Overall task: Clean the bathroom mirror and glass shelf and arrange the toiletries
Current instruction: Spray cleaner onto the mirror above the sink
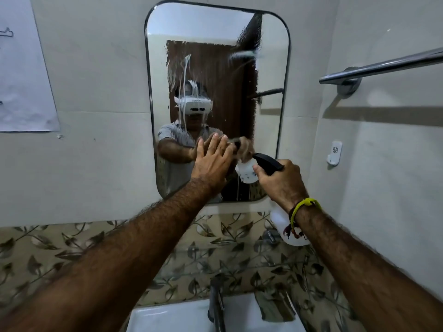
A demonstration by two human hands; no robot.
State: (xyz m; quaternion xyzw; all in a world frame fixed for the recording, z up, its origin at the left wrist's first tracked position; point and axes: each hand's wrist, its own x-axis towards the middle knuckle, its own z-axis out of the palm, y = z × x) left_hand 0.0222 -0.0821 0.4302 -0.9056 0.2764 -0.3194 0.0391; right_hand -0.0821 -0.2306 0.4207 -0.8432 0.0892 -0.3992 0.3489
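Note:
A tall mirror with rounded corners hangs on the wall ahead. White foam streaks run down its upper middle. My left hand presses flat on the lower glass with straight fingers. My right hand grips the black trigger head of a white spray bottle, its nozzle close to the mirror's lower right part. The bottle's body hangs below my wrist, partly hidden by it. No glass shelf or toiletries show.
A chrome towel bar juts from the right wall. A small white hook sits below it. A dark tap and white basin lie under my arms. A paper sheet is stuck on the left wall.

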